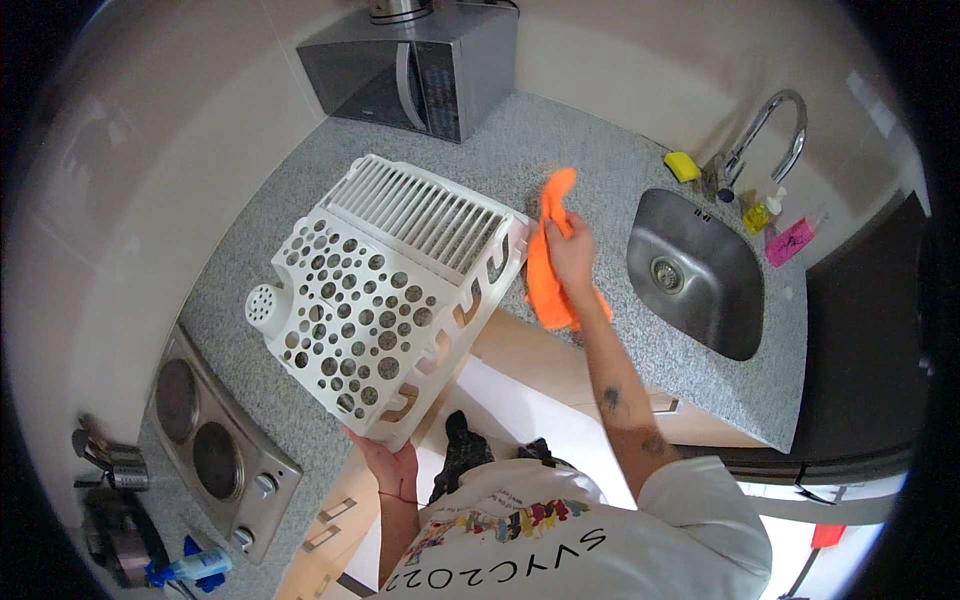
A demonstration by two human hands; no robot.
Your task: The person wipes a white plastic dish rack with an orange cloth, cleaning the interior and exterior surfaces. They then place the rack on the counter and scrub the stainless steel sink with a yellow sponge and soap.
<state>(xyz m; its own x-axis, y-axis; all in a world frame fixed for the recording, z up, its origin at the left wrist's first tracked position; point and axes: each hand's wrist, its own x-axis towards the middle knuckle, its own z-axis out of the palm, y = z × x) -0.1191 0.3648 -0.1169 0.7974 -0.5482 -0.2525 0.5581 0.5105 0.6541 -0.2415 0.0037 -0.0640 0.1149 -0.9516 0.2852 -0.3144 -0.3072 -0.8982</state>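
A white plastic dish rack [385, 290] with round holes, a slatted section and a small cup at its left corner is tilted over the counter's front edge. My left hand [390, 462] grips its near lower corner, the fingers partly hidden beneath it. Bunched in my right hand [571, 258] is an orange cloth [546, 280], just right of the rack's right edge. Part of the cloth hangs down onto the grey speckled countertop [590, 150]. Whether the cloth touches the rack I cannot tell.
A steel sink [735, 300] with a tall faucet [790, 130] lies to the right, beside a yellow sponge [682, 166], a soap bottle [757, 216] and a pink bottle [790, 243]. A microwave [410, 75] stands at the back. On the left is a two-plate cooktop [222, 450].
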